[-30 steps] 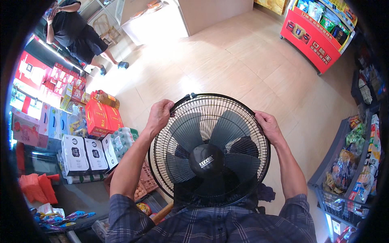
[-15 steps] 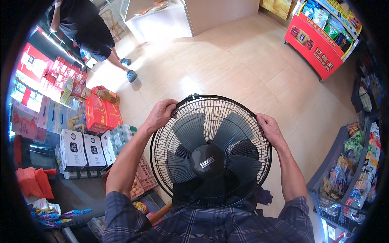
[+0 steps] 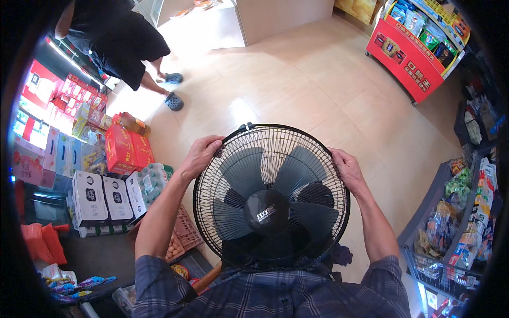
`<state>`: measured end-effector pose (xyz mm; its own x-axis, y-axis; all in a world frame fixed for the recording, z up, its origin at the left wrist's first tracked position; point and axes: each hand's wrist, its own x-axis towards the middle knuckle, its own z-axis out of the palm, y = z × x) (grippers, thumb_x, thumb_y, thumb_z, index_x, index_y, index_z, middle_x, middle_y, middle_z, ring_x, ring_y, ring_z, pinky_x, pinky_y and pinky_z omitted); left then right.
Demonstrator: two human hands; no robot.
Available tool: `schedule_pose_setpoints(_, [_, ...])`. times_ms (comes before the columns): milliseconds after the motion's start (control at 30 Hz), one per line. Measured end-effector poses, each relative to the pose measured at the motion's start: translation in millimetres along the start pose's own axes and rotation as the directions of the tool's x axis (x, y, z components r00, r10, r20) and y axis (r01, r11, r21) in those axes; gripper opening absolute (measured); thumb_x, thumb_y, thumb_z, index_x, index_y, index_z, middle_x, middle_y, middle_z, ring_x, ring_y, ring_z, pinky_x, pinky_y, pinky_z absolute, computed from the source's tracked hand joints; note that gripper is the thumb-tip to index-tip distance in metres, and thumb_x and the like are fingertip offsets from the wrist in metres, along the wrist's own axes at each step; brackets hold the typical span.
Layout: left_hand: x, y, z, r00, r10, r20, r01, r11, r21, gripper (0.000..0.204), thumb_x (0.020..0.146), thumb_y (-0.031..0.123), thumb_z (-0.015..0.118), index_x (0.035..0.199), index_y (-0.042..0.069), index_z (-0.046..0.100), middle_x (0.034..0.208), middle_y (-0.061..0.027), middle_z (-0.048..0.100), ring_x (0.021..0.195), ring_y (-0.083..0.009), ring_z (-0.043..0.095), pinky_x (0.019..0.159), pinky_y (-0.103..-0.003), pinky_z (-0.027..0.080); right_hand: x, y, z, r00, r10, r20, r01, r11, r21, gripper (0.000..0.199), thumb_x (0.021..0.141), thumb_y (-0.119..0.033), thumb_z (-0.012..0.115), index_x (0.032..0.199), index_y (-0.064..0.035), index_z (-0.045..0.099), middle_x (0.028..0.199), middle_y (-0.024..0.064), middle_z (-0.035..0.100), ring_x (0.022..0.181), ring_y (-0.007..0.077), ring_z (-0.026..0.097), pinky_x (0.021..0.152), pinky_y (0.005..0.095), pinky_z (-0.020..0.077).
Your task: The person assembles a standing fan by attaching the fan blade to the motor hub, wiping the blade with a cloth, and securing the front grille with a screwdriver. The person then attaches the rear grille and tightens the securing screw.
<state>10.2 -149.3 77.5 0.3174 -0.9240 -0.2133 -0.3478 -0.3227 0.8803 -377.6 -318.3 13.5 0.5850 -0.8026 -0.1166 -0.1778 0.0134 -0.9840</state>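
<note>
Black fan (image 3: 267, 212), centre of frame: left hand (image 3: 202, 155) pinching the rim (image 3: 348, 204) at its upper left, right hand (image 3: 347, 168) pinching at its upper right, wide apart, presumably for balance!

White lettering on fan hub (image 3: 266, 204), between left hand (image 3: 201, 152) and right hand (image 3: 348, 165), pale characters on red cart (image 3: 395, 63), beyond right hand, yellow characters on red boxes (image 3: 121, 148), dark labels on white cartons (image 3: 89, 204), left of grip
</note>
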Motion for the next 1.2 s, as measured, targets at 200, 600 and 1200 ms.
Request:
schedule_pose_setpoints(200, [-8.2,-11.4,0.9,0.998,-0.02,-0.062,0.019,1.0,-0.024,0.032,0.101,0.019,0.052,0.119,-0.006,0.063,0.093,-0.0036,0.067,0.082,-0.0104,0.058,0.078,-0.025,0.048,-4.5,-7.3,-2.4,0.996,0.088,0.002,-0.088,0.995,-0.035,0.036,0.102,-0.028,0.051,0.119,0.0012,0.065,0.107,0.0063,0.065,0.101,0.0132,0.056,0.09,0.027,0.0436])
schedule_pose_setpoints(600, [-20.4,-17.4,-10.0,0.99,-0.125,-0.064,0.119,0.988,-0.095,0.029,0.1,0.021,0.051,0.099,-0.003,0.067,0.076,0.0006,0.058,0.069,-0.0084,0.05,0.064,-0.025,0.043,-5.1,-1.0,-0.1,0.993,0.12,-0.015,-0.119,0.991,0.065,0.031,0.101,-0.022,0.056,0.117,0.0017,0.065,0.092,-0.0013,0.064,0.079,0.0056,0.055,0.072,0.0212,0.0459])
schedule_pose_setpoints(1200, [-18.1,-8.0,-14.3,0.996,0.028,-0.079,-0.013,0.983,0.184,0.028,0.098,0.017,0.047,0.096,-0.006,0.063,0.077,-0.0103,0.064,0.067,-0.0159,0.059,0.064,-0.032,0.05,2.0,-4.5,1.5,0.99,0.141,0.0,-0.141,0.99,-0.02,0.037,0.102,-0.026,0.051,0.122,0.0035,0.062,0.1,0.0029,0.066,0.085,0.0089,0.056,0.078,0.0241,0.0464])
